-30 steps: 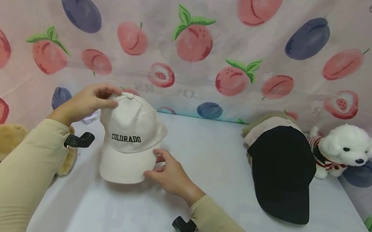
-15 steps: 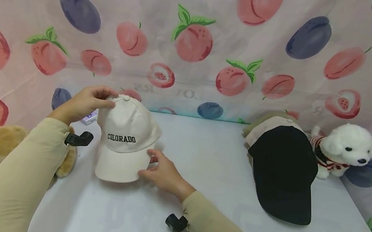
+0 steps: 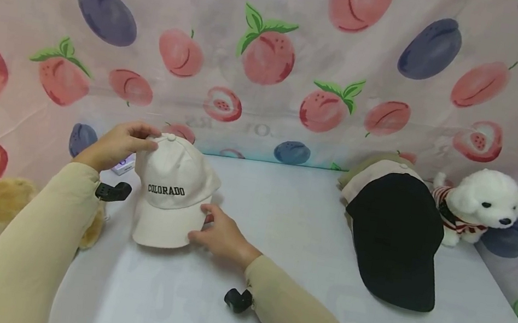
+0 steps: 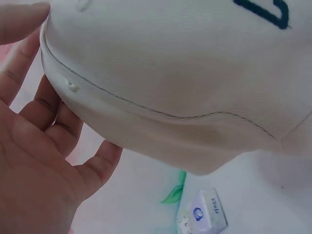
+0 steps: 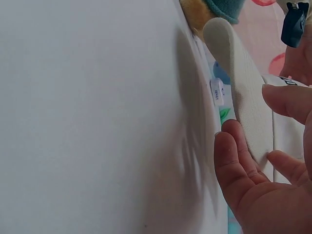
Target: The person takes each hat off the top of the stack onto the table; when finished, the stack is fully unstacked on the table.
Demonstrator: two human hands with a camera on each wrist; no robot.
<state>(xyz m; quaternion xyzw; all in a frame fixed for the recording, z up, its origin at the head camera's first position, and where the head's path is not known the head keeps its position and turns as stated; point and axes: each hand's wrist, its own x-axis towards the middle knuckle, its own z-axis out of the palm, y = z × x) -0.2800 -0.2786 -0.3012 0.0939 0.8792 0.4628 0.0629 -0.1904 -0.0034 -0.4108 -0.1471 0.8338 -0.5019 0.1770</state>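
A cream baseball cap with COLORADO lettering stands crown up over the left part of the table, its brim toward me. My left hand grips the top of the crown at its left side. In the left wrist view the thumb lies on the outer cloth and the fingers reach behind it. My right hand pinches the right edge of the brim; the right wrist view has the brim between thumb and fingers, with white table beyond it.
At the right a black cap lies over beige and olive caps, with a white plush dog beside them. A tan plush dog sits at the left behind my sleeve. A tissue pack lies behind the cream cap.
The cream cap and my right hand have shifted slightly left, with both hands keeping their hold. The head view has tilted a little.
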